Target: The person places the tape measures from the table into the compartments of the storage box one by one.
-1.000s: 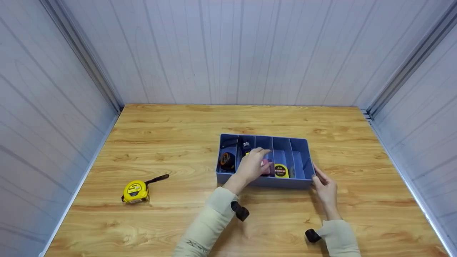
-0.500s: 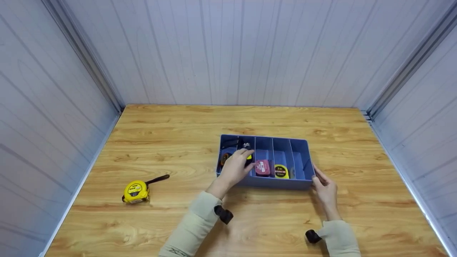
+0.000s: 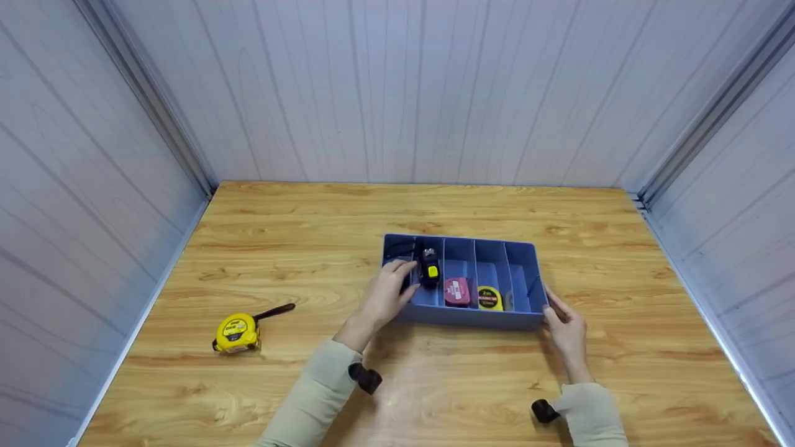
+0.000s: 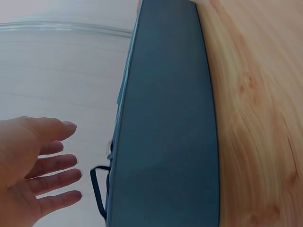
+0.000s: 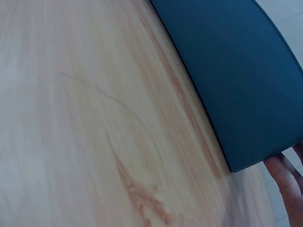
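A blue divided box holds several tape measures. My left hand is over its leftmost compartment with fingers spread and loosely bent; it holds nothing and hides the black tape measure there. Beside it, a black tape measure with a yellow button lies in the second compartment. A pink tape measure sits in the third and a yellow-faced tape measure in the fourth. My right hand rests on the box's right end, fingers along the outer wall and thumb near the front corner.
A yellow tape measure with a black wrist strap lies on the wooden table, left of the box. White panel walls stand at the back and both sides.
My left hand has moved left, from above the pink tape measure to the leftmost compartment, uncovering the pink and black tape measures. The right hand and the box have stayed put.
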A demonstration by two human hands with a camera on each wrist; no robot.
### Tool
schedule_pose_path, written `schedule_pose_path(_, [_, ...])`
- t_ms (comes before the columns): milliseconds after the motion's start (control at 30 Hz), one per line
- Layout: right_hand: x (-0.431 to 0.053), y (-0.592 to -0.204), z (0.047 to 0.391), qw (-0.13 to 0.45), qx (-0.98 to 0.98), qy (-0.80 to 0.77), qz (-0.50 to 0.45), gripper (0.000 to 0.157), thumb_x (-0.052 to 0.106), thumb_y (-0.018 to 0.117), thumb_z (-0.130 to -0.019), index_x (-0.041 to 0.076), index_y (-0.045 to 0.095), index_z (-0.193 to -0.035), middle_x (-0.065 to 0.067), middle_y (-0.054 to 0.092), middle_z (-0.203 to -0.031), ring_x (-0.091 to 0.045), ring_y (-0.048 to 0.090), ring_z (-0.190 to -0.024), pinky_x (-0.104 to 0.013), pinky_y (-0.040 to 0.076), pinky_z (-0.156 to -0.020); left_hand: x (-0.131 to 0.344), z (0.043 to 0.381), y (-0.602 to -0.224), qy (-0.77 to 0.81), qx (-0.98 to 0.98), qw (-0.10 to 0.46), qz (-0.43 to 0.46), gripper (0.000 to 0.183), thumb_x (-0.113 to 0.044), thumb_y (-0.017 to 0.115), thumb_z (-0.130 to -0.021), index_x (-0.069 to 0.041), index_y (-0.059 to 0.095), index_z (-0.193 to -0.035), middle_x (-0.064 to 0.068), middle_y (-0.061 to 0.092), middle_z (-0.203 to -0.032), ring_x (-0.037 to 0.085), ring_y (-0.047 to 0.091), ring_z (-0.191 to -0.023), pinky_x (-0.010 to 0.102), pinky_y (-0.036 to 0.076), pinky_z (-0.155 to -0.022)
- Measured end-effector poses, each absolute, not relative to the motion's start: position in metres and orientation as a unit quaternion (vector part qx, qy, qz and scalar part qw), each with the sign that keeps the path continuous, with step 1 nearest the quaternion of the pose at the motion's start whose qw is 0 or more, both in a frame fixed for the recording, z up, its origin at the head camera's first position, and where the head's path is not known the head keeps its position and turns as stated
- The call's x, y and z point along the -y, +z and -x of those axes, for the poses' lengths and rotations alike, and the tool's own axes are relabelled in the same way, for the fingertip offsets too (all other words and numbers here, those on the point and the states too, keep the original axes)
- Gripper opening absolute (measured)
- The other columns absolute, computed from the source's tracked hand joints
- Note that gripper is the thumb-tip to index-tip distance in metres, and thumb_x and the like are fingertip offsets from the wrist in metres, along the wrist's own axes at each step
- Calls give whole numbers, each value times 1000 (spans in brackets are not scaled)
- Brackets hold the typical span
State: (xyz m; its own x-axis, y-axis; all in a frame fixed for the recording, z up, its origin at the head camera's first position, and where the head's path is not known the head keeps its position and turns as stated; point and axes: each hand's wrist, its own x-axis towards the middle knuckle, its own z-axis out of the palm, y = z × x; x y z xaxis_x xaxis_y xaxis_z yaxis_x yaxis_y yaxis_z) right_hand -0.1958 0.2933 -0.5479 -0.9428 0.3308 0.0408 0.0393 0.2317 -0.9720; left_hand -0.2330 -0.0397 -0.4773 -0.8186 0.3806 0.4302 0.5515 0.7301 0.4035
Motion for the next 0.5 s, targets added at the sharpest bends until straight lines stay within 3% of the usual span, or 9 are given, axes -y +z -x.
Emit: schedule_pose_path(500, [-294, -550, 197, 127, 776, 607, 121, 37, 4, 49, -87, 11, 54, -123, -13, 55, -117, -22, 58, -91, -25, 50, -65, 79, 221, -488, -264, 925, 177, 209, 43, -15, 65, -81, 1, 53, -119, 16, 53, -112, 28, 52, -102, 36, 46, -82])
